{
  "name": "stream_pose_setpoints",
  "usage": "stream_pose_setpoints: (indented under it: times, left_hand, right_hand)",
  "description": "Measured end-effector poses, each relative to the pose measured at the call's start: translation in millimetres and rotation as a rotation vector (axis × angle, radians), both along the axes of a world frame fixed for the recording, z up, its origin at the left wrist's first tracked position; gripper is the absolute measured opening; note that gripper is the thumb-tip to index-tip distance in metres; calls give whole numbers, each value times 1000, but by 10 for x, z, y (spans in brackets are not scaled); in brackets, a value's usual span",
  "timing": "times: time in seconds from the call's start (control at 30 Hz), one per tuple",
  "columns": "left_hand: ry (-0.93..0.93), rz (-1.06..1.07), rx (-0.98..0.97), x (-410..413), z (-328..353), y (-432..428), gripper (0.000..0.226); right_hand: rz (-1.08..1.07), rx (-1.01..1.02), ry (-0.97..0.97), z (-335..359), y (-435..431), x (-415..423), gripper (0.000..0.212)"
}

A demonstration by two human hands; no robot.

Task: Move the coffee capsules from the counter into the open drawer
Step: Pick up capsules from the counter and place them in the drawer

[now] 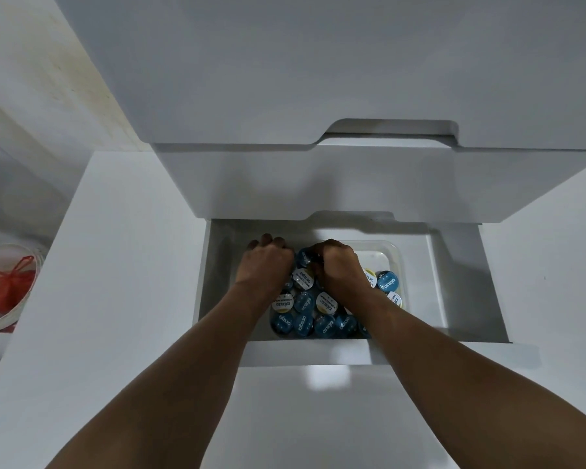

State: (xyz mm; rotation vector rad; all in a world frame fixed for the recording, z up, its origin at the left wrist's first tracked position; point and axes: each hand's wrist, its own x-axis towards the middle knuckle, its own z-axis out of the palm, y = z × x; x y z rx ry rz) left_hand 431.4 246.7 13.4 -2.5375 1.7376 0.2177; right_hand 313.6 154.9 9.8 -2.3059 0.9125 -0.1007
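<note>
The open white drawer [435,286] holds a clear plastic tub [392,252] filled with several blue and white-lidded coffee capsules [303,303]. Both my hands reach down into the tub. My left hand [268,262] is at the tub's far left with its fingers curled downward; what they hold is hidden. My right hand [337,265] is over the middle of the tub, its fingers curled round a dark capsule [313,262] just above the pile. The tub's far right part shows bare bottom.
Closed white drawer fronts [318,181] overhang the back of the open drawer. A white counter surface [126,265] lies to the left. A clear bowl with a red mesh bag [7,286] sits at the far left edge.
</note>
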Motion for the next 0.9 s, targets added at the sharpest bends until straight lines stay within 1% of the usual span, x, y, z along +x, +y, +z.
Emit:
stream_pose_setpoints:
  times: [0.1, 0.2, 0.3, 0.4, 0.43, 0.5, 0.53, 0.6, 0.73, 0.9]
  left_hand:
    - [17, 8, -20, 2, 1, 0, 30]
    - [92, 46, -91, 15, -8, 58, 26]
    - [198, 125, -207, 29, 2, 161, 21]
    - [324, 248, -268, 35, 79, 260, 16]
    - [363, 272, -266, 35, 110, 287, 19]
    - [410, 271, -240, 10, 200, 325, 34]
    - [410, 258, -228, -15, 262, 335, 41]
    - [381, 235, -214, -91, 420, 325, 47]
    - [320, 168, -212, -410, 752, 201, 47]
    - [236, 69, -248, -1197, 1085, -135, 44]
  right_hand:
    - [27, -21, 25, 4, -6, 2, 26]
    - [38, -50, 52, 33, 0, -4, 28]
    - [16, -71, 95, 100, 15, -38, 30]
    - [-13, -105, 129, 195, 28, -136, 31]
    - [-24, -120, 142, 240, 33, -183, 32]
    - [-38, -145, 164, 344, 40, -302, 35]
    - [-42, -157, 170, 401, 36, -371, 36]
    - [-47, -187, 180, 538, 22, -515, 37]
    - [-68, -254, 181, 851, -52, -834, 41]
    - [-113, -357, 152, 1216, -243, -1514, 41]
